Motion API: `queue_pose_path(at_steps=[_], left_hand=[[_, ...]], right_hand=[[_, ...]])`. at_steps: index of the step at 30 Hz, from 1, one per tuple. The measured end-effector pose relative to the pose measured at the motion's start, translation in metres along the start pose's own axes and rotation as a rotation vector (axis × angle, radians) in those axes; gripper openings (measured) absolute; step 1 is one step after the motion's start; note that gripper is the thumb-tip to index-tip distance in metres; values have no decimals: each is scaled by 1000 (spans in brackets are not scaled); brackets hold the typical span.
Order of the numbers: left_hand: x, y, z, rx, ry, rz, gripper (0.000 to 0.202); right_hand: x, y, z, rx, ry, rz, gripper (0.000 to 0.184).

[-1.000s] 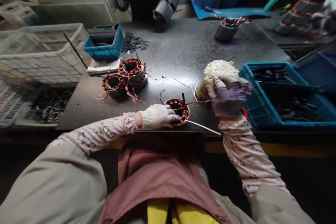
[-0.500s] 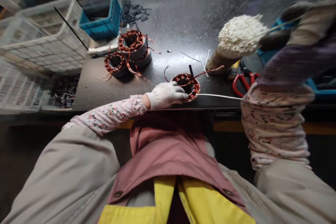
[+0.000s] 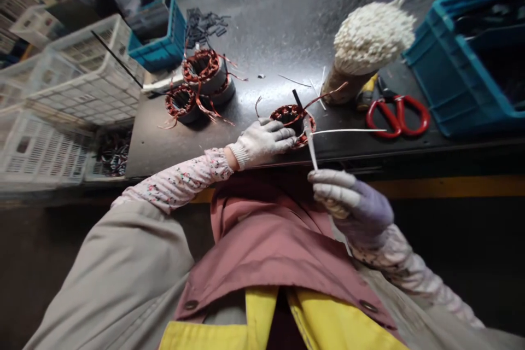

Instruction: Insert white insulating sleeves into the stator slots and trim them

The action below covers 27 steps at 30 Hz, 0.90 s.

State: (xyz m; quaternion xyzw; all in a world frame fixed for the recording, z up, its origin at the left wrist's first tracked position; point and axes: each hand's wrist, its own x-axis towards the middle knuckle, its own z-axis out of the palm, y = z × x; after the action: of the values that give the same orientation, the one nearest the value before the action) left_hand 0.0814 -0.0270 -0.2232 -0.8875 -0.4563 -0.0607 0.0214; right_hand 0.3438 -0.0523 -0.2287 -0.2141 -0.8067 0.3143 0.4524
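A motor stator (image 3: 289,112) with copper windings sits near the bench's front edge, a black sleeve standing up from it and copper leads sticking out. My left hand (image 3: 262,143), in a white glove, lies over its left side, fingers curled on the rim and partly hiding it. White cord (image 3: 312,150) runs from the stator's right side down to my right hand (image 3: 348,197), gloved in white and purple, whose fingers are pinched on it. Another length of white cord (image 3: 353,130) stretches right from the windings, its end above the scissors (image 3: 397,116).
Several more stators (image 3: 203,68) cluster to the left. A thick bundle of white cords (image 3: 373,38) stands behind the scissors. Blue bins (image 3: 435,87) are at right and back left, white crates (image 3: 82,93) at left. Short black pieces (image 3: 205,24) lie scattered on the bench (image 3: 254,27).
My right hand has come from the upper right, beyond the cord bundle, down to the bench's front edge with cord pinched in it. My left hand stays on the stator. The view has shifted slightly.
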Motion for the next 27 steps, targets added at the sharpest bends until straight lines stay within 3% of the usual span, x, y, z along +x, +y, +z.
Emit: queue_pose_path(at_steps=[3, 7, 16, 23, 27], left_hand=[[4, -4, 3, -18, 26, -1, 32], [8, -5, 4, -25, 30, -61, 44], [7, 0, 4, -39, 24, -186, 50], [8, 2, 3, -75, 36, -178, 40], [10, 2, 3, -75, 47, -185, 39]], right_hand=[[-23, 1, 7, 37, -17, -62, 31], [-38, 4, 15, 76, -32, -21, 31], [-25, 20, 30, 35, -29, -36, 22], [-36, 6, 19, 33, 4, -34, 28], [-42, 12, 22, 16, 4, -55, 29]])
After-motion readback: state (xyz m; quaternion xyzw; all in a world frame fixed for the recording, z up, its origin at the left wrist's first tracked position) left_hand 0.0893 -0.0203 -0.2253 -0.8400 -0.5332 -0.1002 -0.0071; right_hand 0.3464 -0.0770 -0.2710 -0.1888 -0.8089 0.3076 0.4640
